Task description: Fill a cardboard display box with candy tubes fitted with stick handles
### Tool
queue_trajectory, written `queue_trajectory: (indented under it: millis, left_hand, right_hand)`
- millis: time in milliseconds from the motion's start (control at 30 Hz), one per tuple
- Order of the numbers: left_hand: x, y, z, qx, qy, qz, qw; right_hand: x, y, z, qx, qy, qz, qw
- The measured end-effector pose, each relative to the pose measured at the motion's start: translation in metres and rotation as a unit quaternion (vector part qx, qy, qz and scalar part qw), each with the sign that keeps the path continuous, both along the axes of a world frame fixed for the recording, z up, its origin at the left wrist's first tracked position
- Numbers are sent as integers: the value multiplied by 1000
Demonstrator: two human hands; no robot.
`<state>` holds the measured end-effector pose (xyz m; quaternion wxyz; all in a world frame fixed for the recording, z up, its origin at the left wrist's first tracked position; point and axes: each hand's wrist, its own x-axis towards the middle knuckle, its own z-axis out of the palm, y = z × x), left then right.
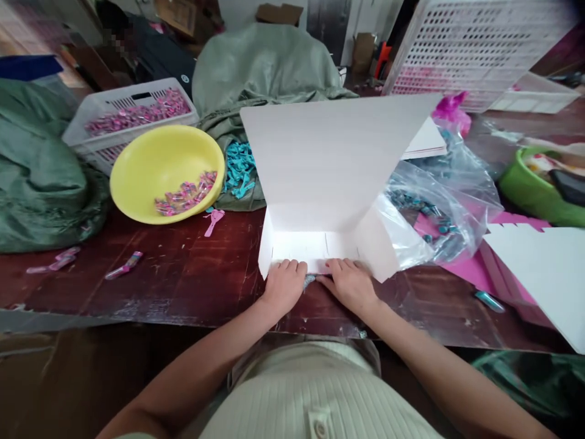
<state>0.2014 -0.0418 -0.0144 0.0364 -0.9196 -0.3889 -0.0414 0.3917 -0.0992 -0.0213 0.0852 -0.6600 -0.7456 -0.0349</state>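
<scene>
In front of me on the dark red table stands a white cardboard box (pixel 329 164), its tall lid raised and its side flaps up. My left hand (pixel 286 286) grips the near edge of the box, fingers bent over into the inside. Beside it, my right hand (pixel 351 283) holds the same edge, its fingers over the top and the thumb outside. Between the two hands, a small grey patch shows under the edge; I cannot make out what it is.
A yellow basin (pixel 159 152) with pink pieces stands left, before a white crate (pixel 137 122). Turquoise pieces (pixel 240 167) lie behind it on green cloth. At right are a clear plastic bag (pixel 439 213), pink sheets (pixel 475 268), white card (pixel 543 274) and a green bowl (pixel 534 189).
</scene>
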Motion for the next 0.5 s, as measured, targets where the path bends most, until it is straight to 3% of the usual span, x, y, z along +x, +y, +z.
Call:
queue_trajectory:
  millis: [133,200,267,300,333,367,400,433,500]
  left_hand:
    - [9,-10,13,5,-5,1,1000]
    - [-10,-21,32,36,-45,-91,994]
    - [-51,-26,57,99,-124,-240,958]
    - [-75,-23,69,129,-157,-293,934]
    - [-100,-16,79,148,-183,-283,930]
    - [-121,-4,88,156,-192,-231,941]
    - [-137,10,93,155,-179,-179,955]
    - [-145,26,96,126,-140,-154,970]
    - [-138,58,94,43,-32,-213,976]
  right_hand:
    - [-8,-5,22,-36,19,-4,999]
    - [6,-18,45,0,58,69,996]
    - [42,-34,68,107,111,160,975]
    - [66,-42,77,184,129,176,958]
    - [93,-47,83,286,130,162,935]
    - [119,-50,85,353,110,110,922]
    - [142,-50,84,343,72,84,933]
    - [159,-46,79,294,46,129,946]
    - [175,-30,67,136,11,221,966]
